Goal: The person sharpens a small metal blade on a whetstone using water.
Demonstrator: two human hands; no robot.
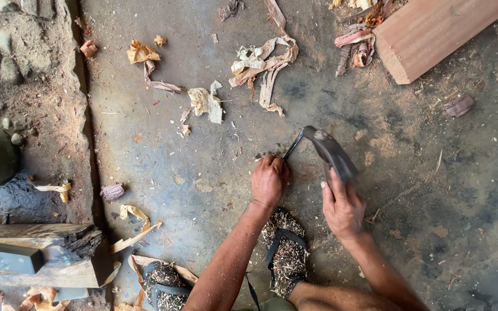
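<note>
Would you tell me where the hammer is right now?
In the head view, right of centre: the right hand grips the hammer, its head on the concrete floor beside the left hand.

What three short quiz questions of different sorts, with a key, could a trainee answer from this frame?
1. True or false: the right hand grips a dark curved tool whose head rests on the floor.
2. Multiple choice: the left hand is A) flat and open on the floor, B) closed in a fist next to the thin blade, C) lifting the wooden block.
3. Fill in: each foot wears a ___ covered in sawdust.

Key: 1 true. 2 B; what the fist holds cannot be told. 3 sandal.
</note>
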